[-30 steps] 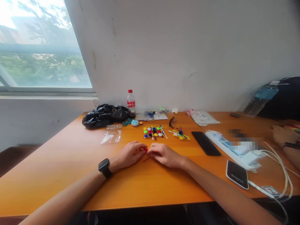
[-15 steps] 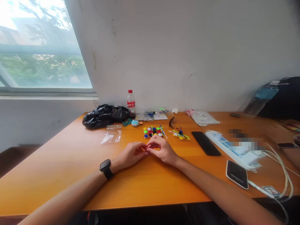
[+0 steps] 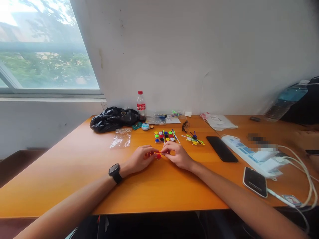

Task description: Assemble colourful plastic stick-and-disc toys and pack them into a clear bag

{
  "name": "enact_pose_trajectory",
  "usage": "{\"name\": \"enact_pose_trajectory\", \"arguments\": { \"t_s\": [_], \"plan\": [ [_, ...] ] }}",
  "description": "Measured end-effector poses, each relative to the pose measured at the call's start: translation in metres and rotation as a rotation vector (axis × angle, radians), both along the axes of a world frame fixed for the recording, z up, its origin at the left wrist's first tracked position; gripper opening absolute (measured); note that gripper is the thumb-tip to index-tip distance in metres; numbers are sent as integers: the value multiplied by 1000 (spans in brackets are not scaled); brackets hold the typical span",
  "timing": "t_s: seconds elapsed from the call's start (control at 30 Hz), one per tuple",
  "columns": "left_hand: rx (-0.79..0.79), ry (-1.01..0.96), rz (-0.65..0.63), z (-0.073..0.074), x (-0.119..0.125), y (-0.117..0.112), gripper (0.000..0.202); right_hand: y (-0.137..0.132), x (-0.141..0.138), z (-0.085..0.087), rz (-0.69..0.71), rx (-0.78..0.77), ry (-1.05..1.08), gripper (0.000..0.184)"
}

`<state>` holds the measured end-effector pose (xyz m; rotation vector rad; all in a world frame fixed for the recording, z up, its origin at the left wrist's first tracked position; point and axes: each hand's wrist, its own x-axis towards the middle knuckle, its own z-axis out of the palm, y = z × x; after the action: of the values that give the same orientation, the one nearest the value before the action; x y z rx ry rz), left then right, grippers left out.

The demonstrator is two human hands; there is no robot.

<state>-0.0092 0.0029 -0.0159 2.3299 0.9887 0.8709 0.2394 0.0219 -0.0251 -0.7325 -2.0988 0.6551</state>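
Close together above the table, both of my hands are pinched around small red plastic pieces. My left hand, with a black watch on its wrist, grips a thin red stick-like piece that shows between the fingertips. Just below those fingertips is a round red piece; whether it is joined to the stick I cannot tell. My right hand has thumb and fingers closed at the stick's other end. Beyond the hands sit several coloured round pieces in rows, with thin plastic sticks beside them.
A star-shaped cluster of sticks lies right of the rows, near a black phone and a power strip with cables. Behind are a cola bottle, black plastic bag, clear bag and glasses.
My fingertips have drawn slightly apart, and the round red piece now shows between them. The whole view has shifted a little.
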Motion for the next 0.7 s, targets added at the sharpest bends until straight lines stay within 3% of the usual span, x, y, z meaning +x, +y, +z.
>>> {"name": "enact_pose_trajectory", "arguments": {
  "t_s": [0.23,0.7],
  "plan": [
    [30,45,9,0,1,1,32,-5,-2,4,72,-19,-22,12],
    [16,46,-2,-5,0,5,27,-5,1,5,68,-31,-141,15]
  ]
}}
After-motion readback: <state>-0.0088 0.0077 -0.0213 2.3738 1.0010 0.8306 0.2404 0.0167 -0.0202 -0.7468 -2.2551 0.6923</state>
